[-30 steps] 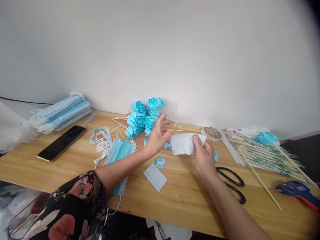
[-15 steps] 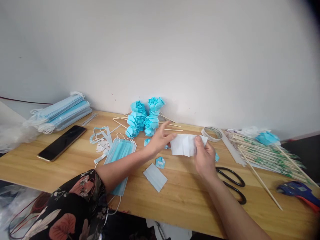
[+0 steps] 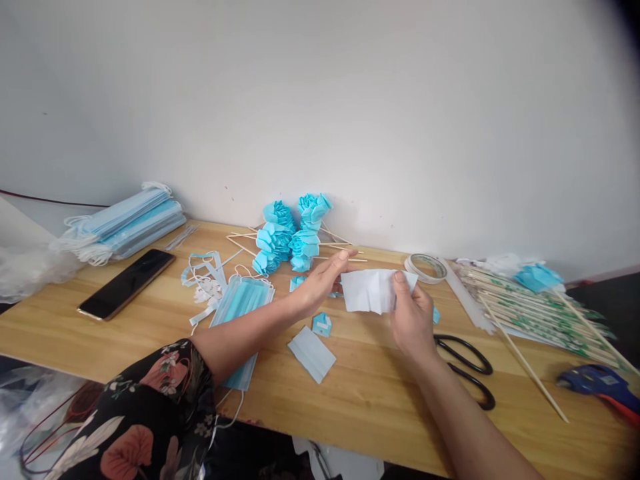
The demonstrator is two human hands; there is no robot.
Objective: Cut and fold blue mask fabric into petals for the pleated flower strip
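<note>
A creased white fabric piece (image 3: 367, 291), which looks like mask material, hangs from my right hand (image 3: 414, 312); the thumb lies on its front and the fingers are behind it. My left hand (image 3: 323, 283) is at its left edge, fingers stretched out, some partly hidden; whether they touch the cloth I cannot tell. Below on the table lie a pale blue cut rectangle (image 3: 312, 354) and a small blue folded piece (image 3: 322, 325). A blue face mask (image 3: 244, 300) lies partly under my left forearm. Black-handled scissors (image 3: 467, 383) rest beside my right wrist.
Blue flowers (image 3: 275, 238) on sticks stand against the wall. Left are stacked masks (image 3: 127, 223), a phone (image 3: 126, 285) and scraps (image 3: 207, 290). Right are a tape roll (image 3: 426, 268), a white strip (image 3: 467, 300), wooden sticks (image 3: 530, 310) and a blue glue gun (image 3: 597, 383).
My left fingers have straightened and drawn together, and the thumb no longer shows over the cloth's upper left corner. My right hand keeps its hold on the cloth.
</note>
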